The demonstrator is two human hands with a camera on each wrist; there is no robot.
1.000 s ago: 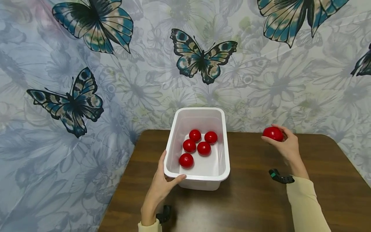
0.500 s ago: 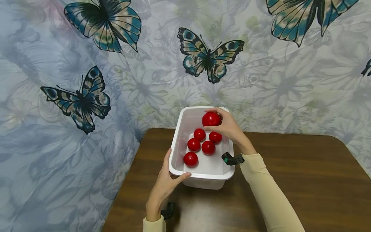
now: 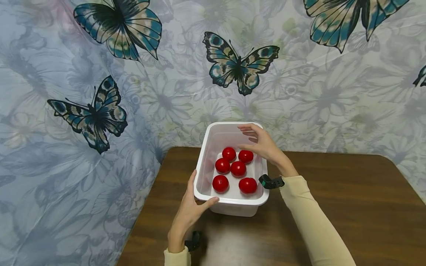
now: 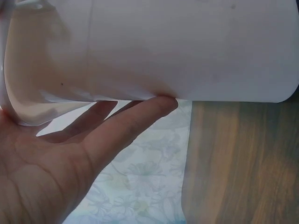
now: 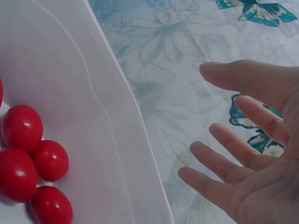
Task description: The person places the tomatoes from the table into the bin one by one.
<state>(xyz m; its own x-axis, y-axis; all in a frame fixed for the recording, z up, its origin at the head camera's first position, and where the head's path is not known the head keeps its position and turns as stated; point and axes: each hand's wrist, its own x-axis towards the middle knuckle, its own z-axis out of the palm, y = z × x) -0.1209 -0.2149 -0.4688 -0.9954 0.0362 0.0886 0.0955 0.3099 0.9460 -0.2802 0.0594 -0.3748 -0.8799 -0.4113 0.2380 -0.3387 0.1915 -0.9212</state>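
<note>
A white plastic tub (image 3: pixel 239 202) stands on the table, with several glossy red balls (image 3: pixel 238 169) on its floor, some slightly oval. My left hand (image 3: pixel 187 216) holds the near left corner of the tub, thumb on the front rim and fingers along the left side. In the left wrist view, the fingers (image 4: pixel 126 128) press against the tub's wall. My right hand (image 3: pixel 264 145) hovers over the far right part of the tub, fingers spread and nothing in them. The right wrist view shows its palm facing the tub wall (image 5: pixel 117 126), away from the red balls (image 5: pixel 21 128).
Brown wooden table (image 3: pixel 336 199) extends to the right of the tub and in front of it. Right behind the table hangs a pale floral cloth (image 3: pixel 179 92) with printed butterflies. Both wrists wear dark bands (image 3: pixel 271 182).
The right hand has brought a red ball from the right over the tub and let it go; that ball now lies near the tub's front right. The left hand keeps its place on the tub.
</note>
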